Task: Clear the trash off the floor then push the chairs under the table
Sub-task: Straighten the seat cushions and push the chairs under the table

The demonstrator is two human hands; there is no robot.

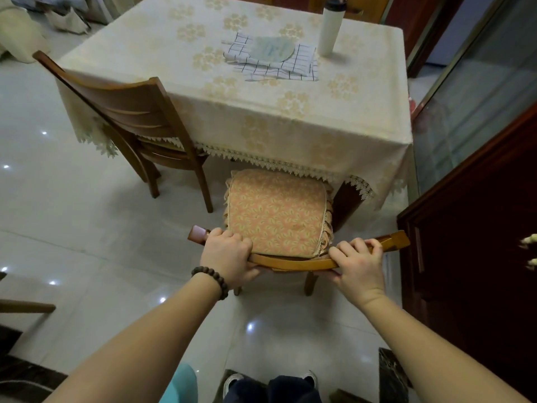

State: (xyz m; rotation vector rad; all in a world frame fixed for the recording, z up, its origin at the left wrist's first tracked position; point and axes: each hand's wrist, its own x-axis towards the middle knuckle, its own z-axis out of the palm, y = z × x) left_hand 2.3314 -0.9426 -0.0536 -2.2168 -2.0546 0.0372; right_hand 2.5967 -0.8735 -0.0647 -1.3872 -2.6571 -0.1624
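Observation:
A wooden chair (293, 263) with a pink-orange patterned cushion (276, 210) stands in front of me, its seat partly under the table's lace edge. My left hand (228, 257) grips the left part of the chair's curved backrest. My right hand (360, 263) grips the right part of the same backrest. The table (261, 120) is covered with a cream flowered cloth. A second wooden chair (136, 117) stands at the table's left side, its seat tucked under the cloth. I see no trash on the visible floor.
A white bottle (329, 27) and a checked cloth with a round pale mat (273, 58) lie on the table. A dark wooden cabinet (479, 228) and a glass door (476, 91) close in on the right. Glossy tiled floor (72, 222) spreads to the left.

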